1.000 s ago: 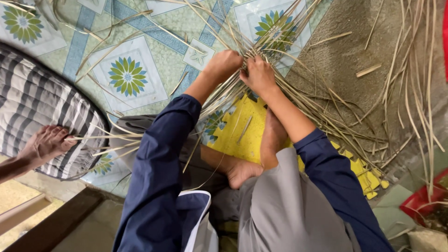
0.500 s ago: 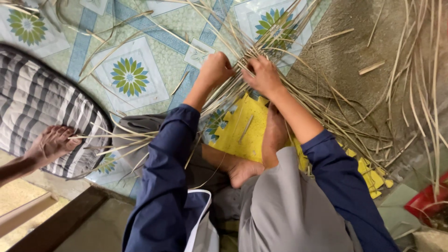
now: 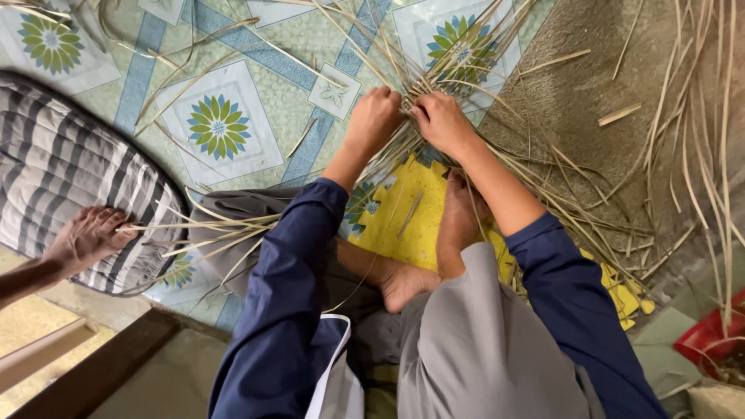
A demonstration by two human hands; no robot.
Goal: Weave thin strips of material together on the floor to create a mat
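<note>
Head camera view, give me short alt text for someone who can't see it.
Two hands, left hand and right hand, grip a crossing bundle of dry pale strips over a patterned floor mat. A striped cushion lies at left, another person's foot on it.

My sleeves (image 3: pixel 287 295) were navy, my trousers (image 3: pixel 481 349) grey. The strips (image 3: pixel 434 140) were pale straw — the floor mat (image 3: pixel 256 101) mint with blue bands and green-yellow flowers. The foam tile (image 3: pixel 403 225) was yellow, the cushion (image 3: pixel 62 194) grey-and-white striped.

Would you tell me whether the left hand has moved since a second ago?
Yes. The left hand, closed on the pale strips, has shifted slightly up the picture, toward the floral tile; the camera drifted little.
</note>
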